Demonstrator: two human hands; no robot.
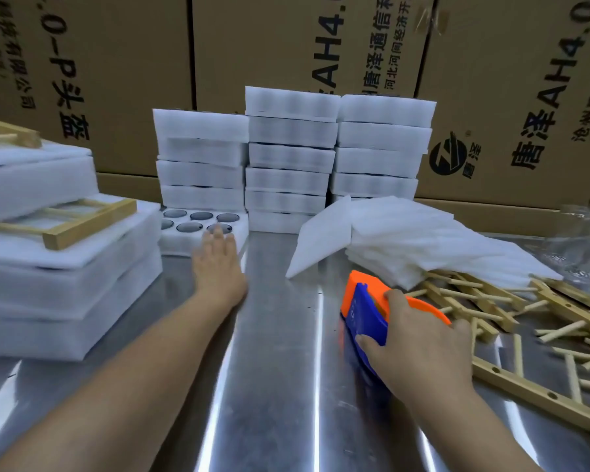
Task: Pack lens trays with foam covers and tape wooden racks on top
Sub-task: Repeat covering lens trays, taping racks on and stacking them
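Head view: uncovered lens tray on steel surface.
Left hand: fingers straight, at tray's near edge.
Right hand: gripping tape dispenser.

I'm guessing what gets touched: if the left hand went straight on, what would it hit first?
Likely the open tray: the left hand points at its near corner, maybe already touching.

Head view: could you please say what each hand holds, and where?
The right hand grips the tape dispenser over its blue body; the left hand holds nothing.
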